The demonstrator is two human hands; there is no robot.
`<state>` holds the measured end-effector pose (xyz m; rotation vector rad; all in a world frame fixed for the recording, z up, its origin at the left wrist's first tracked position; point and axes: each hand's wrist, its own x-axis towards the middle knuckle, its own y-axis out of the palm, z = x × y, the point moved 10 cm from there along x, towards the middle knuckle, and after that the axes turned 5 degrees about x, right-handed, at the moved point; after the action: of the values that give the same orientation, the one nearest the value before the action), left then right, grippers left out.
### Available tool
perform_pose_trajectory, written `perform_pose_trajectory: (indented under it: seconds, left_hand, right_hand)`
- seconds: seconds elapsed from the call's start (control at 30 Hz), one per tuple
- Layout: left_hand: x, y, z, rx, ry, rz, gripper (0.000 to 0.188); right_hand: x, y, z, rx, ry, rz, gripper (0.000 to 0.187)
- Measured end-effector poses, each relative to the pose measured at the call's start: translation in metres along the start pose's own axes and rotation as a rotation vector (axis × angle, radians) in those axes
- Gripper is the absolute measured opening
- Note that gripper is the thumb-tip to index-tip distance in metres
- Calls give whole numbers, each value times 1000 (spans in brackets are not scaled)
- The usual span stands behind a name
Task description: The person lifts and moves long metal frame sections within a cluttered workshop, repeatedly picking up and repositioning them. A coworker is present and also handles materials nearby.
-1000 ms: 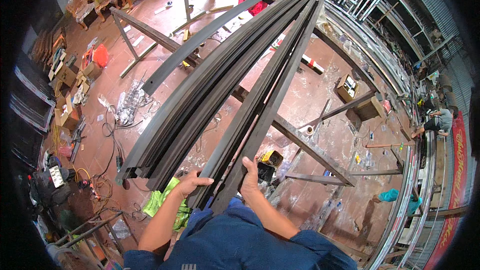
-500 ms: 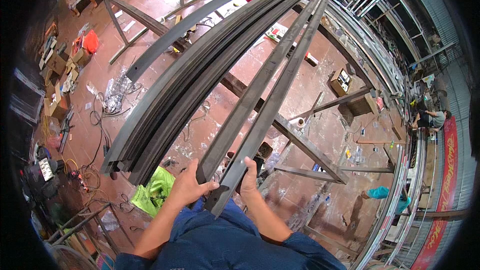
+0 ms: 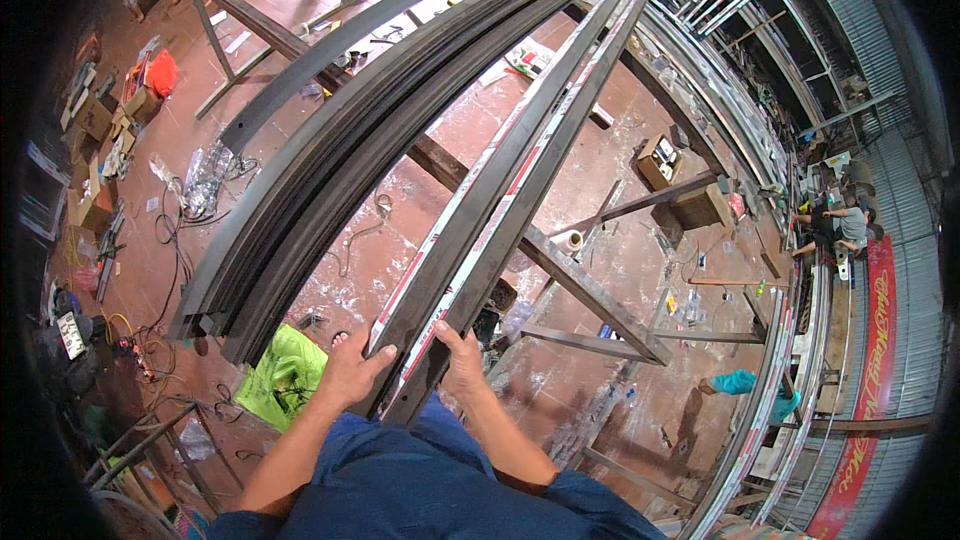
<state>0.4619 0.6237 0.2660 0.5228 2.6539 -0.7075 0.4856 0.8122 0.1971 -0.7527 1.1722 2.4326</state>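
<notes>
Dark metal bars (image 3: 492,190), two, side by side, just right of the profile stack (image 3: 350,160). My left hand (image 3: 358,370) and right hand (image 3: 461,368) clasp the near ends, thumbs on top. Risk: uneven lifting could twist the pair apart; a sideways swing could scuff the stack.

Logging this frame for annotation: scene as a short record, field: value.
Left hand: grips near end of left bar, thumb on top
Right hand: grips near end of right bar, thumb on top
Bar look: long, dark, side by side, each with a white-and-red strip
Left of bars: stack of dark bars
Beneath: dark metal frame
Near left hand: bright green item
Others: person in grey top, far right
</notes>
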Motion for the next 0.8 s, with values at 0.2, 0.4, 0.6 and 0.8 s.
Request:
perform_pose_trajectory:
  seconds: [0.2, 0.4, 0.6, 0.8]
  left_hand:
    - [8, 6, 29, -408, -39, 155, 52]
    - [6, 2, 34, -408, -171, 199, 52]
    - [10, 1, 41, -410, -117, 134, 53]
    - [8, 2, 38, -431, -134, 175, 54]
  right_hand:
    - [-9, 24, 20, -255, -202, -69, 48]
    - [-12, 49, 32, -291, -359, -47, 57]
    - [-5, 42, 27, -345, -356, -46, 64]
    - [-9, 46, 30, -339, -337, -44, 61]
